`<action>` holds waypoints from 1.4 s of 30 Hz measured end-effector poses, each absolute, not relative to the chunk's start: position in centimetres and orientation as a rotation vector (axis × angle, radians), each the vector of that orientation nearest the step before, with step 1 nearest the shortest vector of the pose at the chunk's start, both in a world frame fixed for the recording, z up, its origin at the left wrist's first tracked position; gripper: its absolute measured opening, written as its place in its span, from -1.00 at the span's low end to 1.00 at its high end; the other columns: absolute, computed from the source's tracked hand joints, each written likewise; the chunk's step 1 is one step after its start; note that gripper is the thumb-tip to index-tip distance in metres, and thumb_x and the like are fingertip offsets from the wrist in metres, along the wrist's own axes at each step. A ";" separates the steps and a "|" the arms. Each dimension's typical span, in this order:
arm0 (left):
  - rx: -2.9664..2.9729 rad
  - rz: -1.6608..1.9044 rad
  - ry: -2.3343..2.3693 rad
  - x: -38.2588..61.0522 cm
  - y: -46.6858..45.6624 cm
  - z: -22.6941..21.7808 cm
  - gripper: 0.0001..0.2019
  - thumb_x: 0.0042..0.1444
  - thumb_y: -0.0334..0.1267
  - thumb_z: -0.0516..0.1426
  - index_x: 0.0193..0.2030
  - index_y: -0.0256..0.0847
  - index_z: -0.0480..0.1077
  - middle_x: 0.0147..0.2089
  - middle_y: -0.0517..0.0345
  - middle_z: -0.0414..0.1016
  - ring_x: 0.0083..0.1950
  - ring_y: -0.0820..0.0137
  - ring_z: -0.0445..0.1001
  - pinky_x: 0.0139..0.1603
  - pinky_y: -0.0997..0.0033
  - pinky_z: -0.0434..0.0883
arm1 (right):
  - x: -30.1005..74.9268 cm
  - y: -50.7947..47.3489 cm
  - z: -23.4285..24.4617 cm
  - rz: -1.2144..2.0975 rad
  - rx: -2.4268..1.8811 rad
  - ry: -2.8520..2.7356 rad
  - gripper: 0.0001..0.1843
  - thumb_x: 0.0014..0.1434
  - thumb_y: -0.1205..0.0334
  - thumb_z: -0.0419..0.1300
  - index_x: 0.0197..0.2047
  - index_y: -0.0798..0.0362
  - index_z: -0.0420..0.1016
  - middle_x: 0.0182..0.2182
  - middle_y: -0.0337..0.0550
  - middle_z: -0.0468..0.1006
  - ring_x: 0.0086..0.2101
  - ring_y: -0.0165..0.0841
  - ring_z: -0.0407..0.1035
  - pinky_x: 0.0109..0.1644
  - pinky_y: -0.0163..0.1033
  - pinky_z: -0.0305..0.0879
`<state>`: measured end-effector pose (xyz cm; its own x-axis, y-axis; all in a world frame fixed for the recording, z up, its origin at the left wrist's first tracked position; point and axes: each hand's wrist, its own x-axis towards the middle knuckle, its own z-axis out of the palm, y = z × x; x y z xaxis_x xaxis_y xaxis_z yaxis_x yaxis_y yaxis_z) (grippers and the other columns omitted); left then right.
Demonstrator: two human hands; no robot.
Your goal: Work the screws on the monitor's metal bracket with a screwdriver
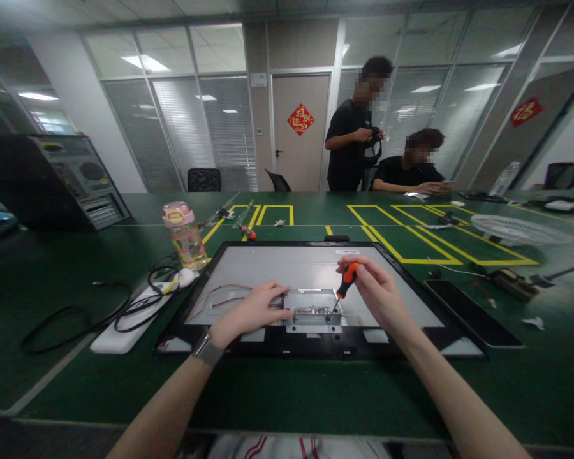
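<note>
My right hand (375, 290) is closed on an orange and black screwdriver (348, 279). Its shaft slants down to the right part of a metal bracket (310, 299), where a small circuit board with connectors shows. Fingers stretched out, my left hand (256, 311) lies against the bracket's left edge, thumb apart from the fingers. Under both hands lies a flat display panel (239, 264) with a black frame and a grey back. Thin wires (220, 294) run across the panel to the left of the bracket. The screwdriver's exact tip contact is too small to tell.
A pink-lidded bottle (185, 236), a white power strip (124, 325) and black cables stand or lie left. A phone-like black slab (471, 312) lies right. A computer case (57, 182) is at the far left. Two people are across the green table (287, 395).
</note>
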<state>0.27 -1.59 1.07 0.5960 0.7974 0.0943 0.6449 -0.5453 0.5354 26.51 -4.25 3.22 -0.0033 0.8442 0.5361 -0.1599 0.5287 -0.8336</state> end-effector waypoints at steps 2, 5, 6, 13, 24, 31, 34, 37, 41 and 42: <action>2.377 0.453 1.148 0.2 -1.6 1.0 -0.47 0.13 0.00 0.13 0.20 -0.13 0.25 0.03 0.04 0.30 0.06 0.24 0.32 0.11 0.34 0.23 | 26.6 -4.2 3.1 0.845 -0.702 -1.343 -0.84 0.07 0.07 0.28 -0.27 -0.10 0.57 -0.28 -0.21 0.51 -0.26 -0.33 0.40 -0.14 -0.21 0.34; 2.380 0.449 1.147 0.2 -1.6 1.0 -0.47 0.13 0.01 0.12 0.20 -0.14 0.25 0.04 0.04 0.29 0.07 0.24 0.31 0.12 0.34 0.22 | 26.8 -4.1 2.9 0.858 -0.728 -1.351 -0.81 0.09 0.09 0.27 -0.20 -0.11 0.57 -0.30 -0.21 0.53 -0.27 -0.34 0.41 -0.15 -0.21 0.35; 2.383 0.452 1.147 0.2 -1.6 0.9 -0.47 0.13 0.02 0.12 0.20 -0.13 0.25 0.04 0.05 0.29 0.07 0.23 0.31 0.12 0.34 0.22 | 26.9 -4.1 3.0 0.876 -0.719 -1.358 -0.78 0.12 0.09 0.24 -0.14 -0.12 0.55 -0.30 -0.20 0.54 -0.25 -0.32 0.42 -0.13 -0.18 0.36; 2.385 0.466 1.138 0.2 -1.5 0.9 -0.48 0.12 0.01 0.12 0.20 -0.12 0.26 0.02 0.04 0.31 0.05 0.22 0.33 0.10 0.32 0.23 | 26.5 -4.5 3.5 1.022 -0.604 -1.385 -0.72 0.24 0.10 0.09 -0.02 -0.08 0.48 -0.11 -0.09 0.55 -0.15 -0.24 0.46 0.00 -0.02 0.36; 2.381 0.455 1.145 0.2 -1.5 0.9 -0.48 0.12 0.03 0.11 0.20 -0.09 0.25 0.05 0.05 0.29 0.07 0.24 0.31 0.12 0.33 0.22 | 26.5 -4.5 3.3 0.495 -0.825 -1.517 -0.77 0.17 0.18 0.17 -0.09 -0.10 0.52 -0.19 -0.13 0.46 -0.17 -0.27 0.38 -0.10 -0.13 0.35; 2.393 0.450 1.156 0.2 -1.4 0.8 -0.48 0.13 0.02 0.11 0.20 -0.11 0.25 0.05 0.04 0.30 0.06 0.23 0.32 0.12 0.33 0.23 | 26.6 -4.2 3.1 0.394 -0.916 -1.523 -0.71 0.14 0.19 0.20 -0.04 -0.08 0.48 -0.29 -0.16 0.46 -0.30 -0.31 0.38 -0.18 -0.15 0.35; 2.396 0.456 1.148 0.2 -1.4 0.7 -0.48 0.13 0.02 0.11 0.20 -0.11 0.25 0.04 0.04 0.30 0.05 0.23 0.32 0.10 0.34 0.24 | 26.6 -4.3 3.3 0.355 -0.897 -1.546 -0.74 0.17 0.19 0.15 -0.06 -0.08 0.49 -0.29 -0.15 0.45 -0.26 -0.29 0.38 -0.14 -0.13 0.35; 2.394 0.453 1.148 0.1 -1.4 0.7 -0.48 0.13 0.03 0.11 0.20 -0.09 0.25 0.04 0.04 0.30 0.04 0.24 0.33 0.09 0.33 0.24 | 26.5 -4.6 3.4 0.471 -0.820 -1.565 -0.66 0.28 0.22 -0.01 0.08 -0.11 0.39 -0.14 -0.10 0.49 -0.18 -0.28 0.42 -0.07 -0.07 0.35; 2.386 0.448 1.154 0.1 -1.4 0.8 -0.47 0.13 0.04 0.10 0.20 -0.11 0.25 0.04 0.04 0.30 0.06 0.23 0.31 0.11 0.33 0.22 | 26.3 -4.7 3.2 0.530 -0.816 -1.550 -0.63 0.23 0.21 0.08 0.11 -0.10 0.35 -0.14 -0.10 0.50 -0.22 -0.29 0.44 -0.10 -0.08 0.38; 2.383 0.447 1.155 0.1 -1.4 0.8 -0.47 0.13 0.04 0.11 0.20 -0.11 0.25 0.05 0.04 0.30 0.07 0.23 0.31 0.12 0.33 0.22 | 26.3 -4.6 3.1 0.499 -0.837 -1.545 -0.65 0.20 0.21 0.13 0.07 -0.09 0.39 -0.17 -0.11 0.49 -0.22 -0.29 0.43 -0.10 -0.09 0.38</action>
<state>0.15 -1.45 0.79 0.5964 0.7975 0.0913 0.6509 -0.5470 0.5264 26.30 -4.62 3.09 0.0098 0.7498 0.6616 0.2217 0.6436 -0.7326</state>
